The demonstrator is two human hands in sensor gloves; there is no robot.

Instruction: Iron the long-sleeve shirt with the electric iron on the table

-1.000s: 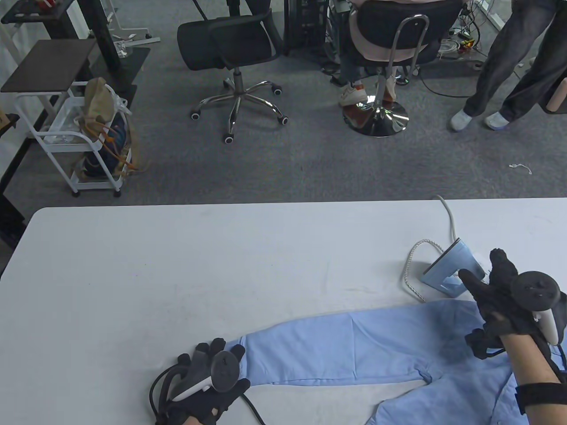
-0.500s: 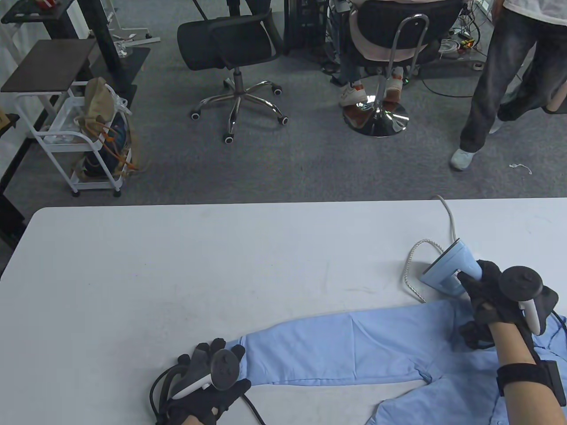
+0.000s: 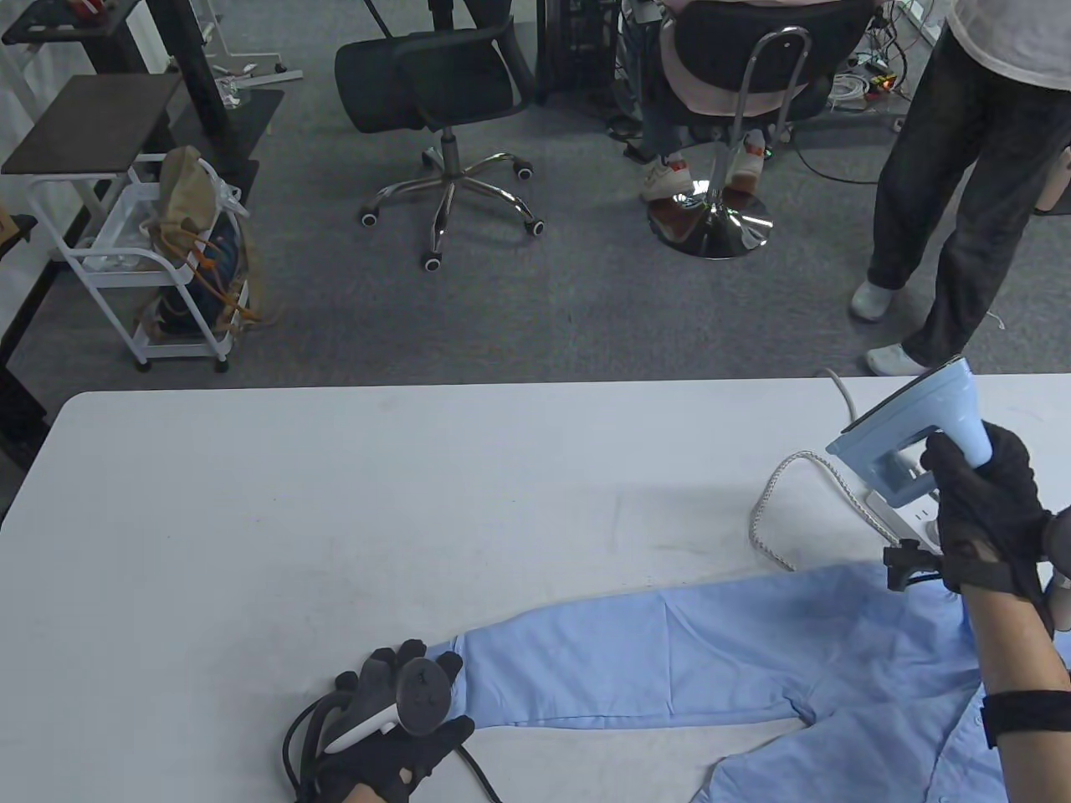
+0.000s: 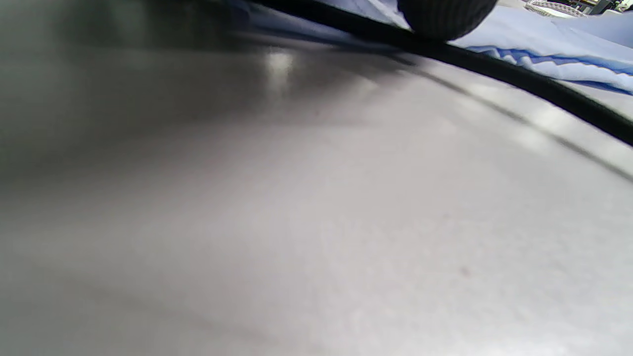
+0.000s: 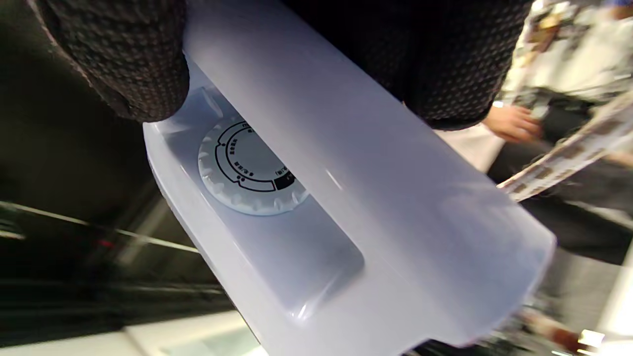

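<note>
A light blue long-sleeve shirt [image 3: 719, 661] lies on the white table [image 3: 335, 519], one sleeve stretched out to the left. My left hand [image 3: 397, 707] rests flat on the table at the sleeve's cuff, fingers spread; the cuff's edge [image 4: 554, 49] shows in the left wrist view. My right hand [image 3: 983, 493] grips the handle of the pale blue electric iron [image 3: 912, 435] and holds it lifted above the table's right side. Up close, the iron's body [image 5: 346, 198] and white temperature dial [image 5: 247, 173] fill the right wrist view, with gloved fingers [image 5: 123, 59] wrapped round the handle.
The iron's braided cord [image 3: 774, 510] loops on the table and runs off its far edge. A white power strip [image 3: 899, 514] lies under the lifted iron. A person [image 3: 962, 167] stands just beyond the table's far right. Office chairs [image 3: 443, 92] and a white cart [image 3: 142, 251] stand further off.
My right hand closed round the iron's handle and lifted the iron up off the table. The left hand stayed at the cuff. The standing person stepped closer to the table.
</note>
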